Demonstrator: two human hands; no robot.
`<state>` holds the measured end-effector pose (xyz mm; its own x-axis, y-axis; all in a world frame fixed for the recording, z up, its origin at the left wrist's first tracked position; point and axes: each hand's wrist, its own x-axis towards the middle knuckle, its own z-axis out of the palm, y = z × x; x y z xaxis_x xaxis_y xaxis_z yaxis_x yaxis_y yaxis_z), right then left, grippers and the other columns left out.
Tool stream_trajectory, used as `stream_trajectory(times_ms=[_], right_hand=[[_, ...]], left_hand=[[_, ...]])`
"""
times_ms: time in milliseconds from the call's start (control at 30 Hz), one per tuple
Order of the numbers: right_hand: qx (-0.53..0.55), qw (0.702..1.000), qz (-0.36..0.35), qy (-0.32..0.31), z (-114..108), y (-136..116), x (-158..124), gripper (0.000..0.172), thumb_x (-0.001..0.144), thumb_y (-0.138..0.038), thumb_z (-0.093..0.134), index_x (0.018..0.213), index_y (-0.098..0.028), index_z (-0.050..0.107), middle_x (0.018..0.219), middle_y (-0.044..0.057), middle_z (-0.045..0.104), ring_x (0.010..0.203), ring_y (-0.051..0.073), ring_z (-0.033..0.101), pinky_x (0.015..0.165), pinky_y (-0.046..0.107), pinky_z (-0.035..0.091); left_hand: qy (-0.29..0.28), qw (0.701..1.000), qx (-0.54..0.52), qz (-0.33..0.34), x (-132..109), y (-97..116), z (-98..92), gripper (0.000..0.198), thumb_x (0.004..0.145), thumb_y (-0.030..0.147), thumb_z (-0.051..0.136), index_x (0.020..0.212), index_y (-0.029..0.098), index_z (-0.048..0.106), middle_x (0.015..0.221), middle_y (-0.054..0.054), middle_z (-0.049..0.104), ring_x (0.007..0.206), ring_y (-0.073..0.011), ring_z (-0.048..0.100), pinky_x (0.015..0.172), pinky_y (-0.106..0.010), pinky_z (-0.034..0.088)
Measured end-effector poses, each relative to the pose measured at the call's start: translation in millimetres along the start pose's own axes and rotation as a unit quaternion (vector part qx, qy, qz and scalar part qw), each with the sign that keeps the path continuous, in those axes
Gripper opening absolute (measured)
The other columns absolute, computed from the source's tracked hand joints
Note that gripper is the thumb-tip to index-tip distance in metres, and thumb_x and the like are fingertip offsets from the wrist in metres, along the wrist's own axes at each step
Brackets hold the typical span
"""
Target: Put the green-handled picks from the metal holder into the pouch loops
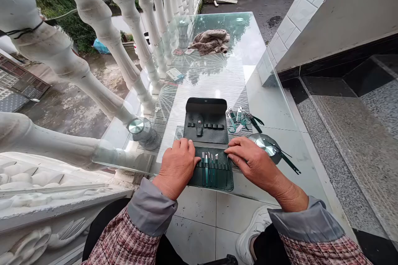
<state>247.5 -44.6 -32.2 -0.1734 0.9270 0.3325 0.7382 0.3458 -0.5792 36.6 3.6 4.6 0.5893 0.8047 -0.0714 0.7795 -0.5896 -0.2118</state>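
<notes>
On my feed, the case (pixel 217 136) lies at the table's (pixel 267 112) six o'clock; my left hand's (pixel 175 166) fingers rest loosely spread on it, my right hand's (pixel 259 166) pinch a slim tool (pixel 227 177). The eleven-o'clock card's (pixel 174 74) print is unreadable.

And here we are in daylight, with a glass table (pixel 267 103) stretching out ahead of us, trees and sky mirrored in its top! Along our left runs a white railing (pixel 88 10) of rounded posts, and through the gaps we catch green bushes (pixel 56 4) and patchy paved ground (pixel 77 91). On our right, stone steps (pixel 351 120) meet a pale wall (pixel 348 20), while white floor tiles (pixel 197 207) lie below us.
</notes>
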Motion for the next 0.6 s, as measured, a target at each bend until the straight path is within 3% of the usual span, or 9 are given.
stream_trajectory(times_ms=[133, 333, 600], right_hand=[[0.012, 1.0, 0.005, -0.008, -2.2, -1.3, -0.6, 0.022, 0.086, -0.019, 0.044, 0.093, -0.023, 0.064, 0.094, 0.008, 0.061, 0.09, 0.02, 0.057, 0.078, 0.039, 0.05], [0.01, 0.998, 0.049, 0.044, -5.3, -1.2, -0.9, 0.023, 0.088, -0.019, 0.04, 0.098, -0.022, 0.061, 0.094, 0.007, 0.061, 0.091, 0.02, 0.057, 0.08, 0.038, 0.048], [-0.037, 0.999, 0.021, -0.034, 0.0, -1.1, -5.9, 0.024, 0.088, -0.016, 0.04, 0.092, -0.021, 0.062, 0.088, 0.007, 0.058, 0.084, 0.019, 0.053, 0.072, 0.034, 0.046]], left_hand=[[0.004, 1.0, 0.001, -0.001, -0.3, 0.2, 0.8, 0.04, 0.085, 0.04, 0.052, 0.112, 0.011, 0.054, 0.094, -0.011, 0.056, 0.085, -0.0233, 0.053, 0.062, -0.029, 0.042], [0.008, 1.0, 0.0, 0.0, -0.7, 0.1, 3.2, 0.042, 0.086, 0.04, 0.051, 0.115, 0.01, 0.052, 0.094, -0.011, 0.056, 0.084, -0.0237, 0.053, 0.062, -0.03, 0.042], [0.008, 1.0, 0.001, 0.0, -0.1, 0.4, 3.5, 0.044, 0.085, 0.04, 0.051, 0.117, 0.009, 0.051, 0.094, -0.012, 0.055, 0.085, -0.0241, 0.053, 0.06, -0.03, 0.042]])
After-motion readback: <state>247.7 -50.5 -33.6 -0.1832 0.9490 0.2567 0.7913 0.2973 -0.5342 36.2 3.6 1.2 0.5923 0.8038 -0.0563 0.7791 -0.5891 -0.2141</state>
